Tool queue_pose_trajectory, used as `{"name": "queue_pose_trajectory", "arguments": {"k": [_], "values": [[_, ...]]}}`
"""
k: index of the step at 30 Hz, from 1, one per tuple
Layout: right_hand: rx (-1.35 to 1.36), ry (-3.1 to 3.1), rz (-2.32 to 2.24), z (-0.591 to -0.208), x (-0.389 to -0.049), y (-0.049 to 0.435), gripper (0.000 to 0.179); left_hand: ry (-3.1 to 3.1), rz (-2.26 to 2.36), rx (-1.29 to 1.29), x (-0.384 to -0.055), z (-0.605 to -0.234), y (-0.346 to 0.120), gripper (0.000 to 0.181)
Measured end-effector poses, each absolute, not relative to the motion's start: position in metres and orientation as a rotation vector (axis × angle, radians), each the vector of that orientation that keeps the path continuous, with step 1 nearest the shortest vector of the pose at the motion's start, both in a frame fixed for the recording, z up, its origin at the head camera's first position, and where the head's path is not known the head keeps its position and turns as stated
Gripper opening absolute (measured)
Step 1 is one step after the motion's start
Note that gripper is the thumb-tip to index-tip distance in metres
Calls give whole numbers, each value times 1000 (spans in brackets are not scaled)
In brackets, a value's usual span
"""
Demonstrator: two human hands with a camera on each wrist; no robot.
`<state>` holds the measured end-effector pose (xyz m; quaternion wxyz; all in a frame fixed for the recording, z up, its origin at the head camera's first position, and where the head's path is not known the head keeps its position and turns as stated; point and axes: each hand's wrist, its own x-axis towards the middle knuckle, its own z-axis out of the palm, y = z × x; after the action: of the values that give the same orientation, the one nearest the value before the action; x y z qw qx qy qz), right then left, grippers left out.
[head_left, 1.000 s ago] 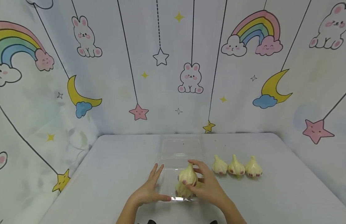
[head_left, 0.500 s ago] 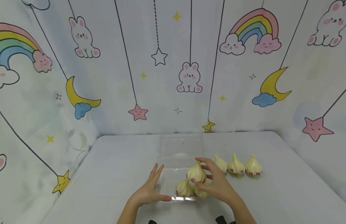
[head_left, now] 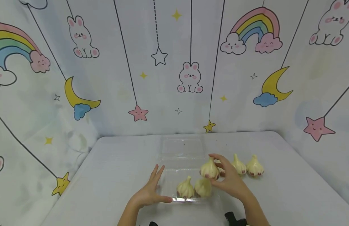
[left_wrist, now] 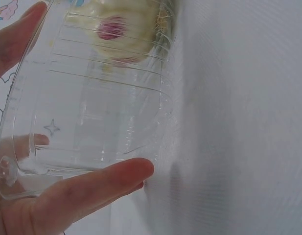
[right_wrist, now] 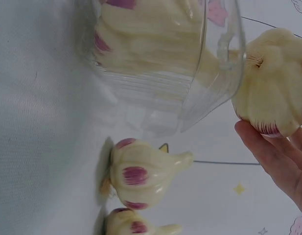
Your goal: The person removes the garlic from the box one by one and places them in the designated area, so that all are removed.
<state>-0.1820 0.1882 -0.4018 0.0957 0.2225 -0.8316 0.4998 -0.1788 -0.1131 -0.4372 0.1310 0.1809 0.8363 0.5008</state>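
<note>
A garlic bulb (head_left: 209,169) is held up by my right hand (head_left: 232,182), thumb below and fingertips at the stem, over the right side of a clear plastic box (head_left: 169,185). The right wrist view shows this garlic bulb (right_wrist: 270,81) beside the box rim, root end toward the camera. Two more garlic bulbs, one (head_left: 186,187) left and one (head_left: 203,188) right, sit side by side at the box's front. My left hand (head_left: 147,193) spreads at the box's left end, thumb (left_wrist: 99,188) straight along the front wall, fingers extended up the side.
The box's lid (head_left: 182,147) lies folded back on the white table (head_left: 126,157). Right of the box stand garlic bulbs (head_left: 255,166) in a row, one mostly hidden behind my right hand. Black cylindrical pieces (head_left: 233,218) show near my right wrist. A patterned cloth (head_left: 112,62) hangs behind.
My right hand has carried the garlic bulb rightward and slightly up, from over the front bulbs to the box's right side, uncovering both bulbs inside. The left hand has stayed in place.
</note>
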Motion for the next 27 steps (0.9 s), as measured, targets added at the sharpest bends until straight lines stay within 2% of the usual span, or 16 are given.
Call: {"name": "queue_pose_trajectory", "arguments": {"k": [27], "values": [[523,-2466,1509,-395,-185,220,73,2465,1417,517,-177,-436,-112,115]]}}
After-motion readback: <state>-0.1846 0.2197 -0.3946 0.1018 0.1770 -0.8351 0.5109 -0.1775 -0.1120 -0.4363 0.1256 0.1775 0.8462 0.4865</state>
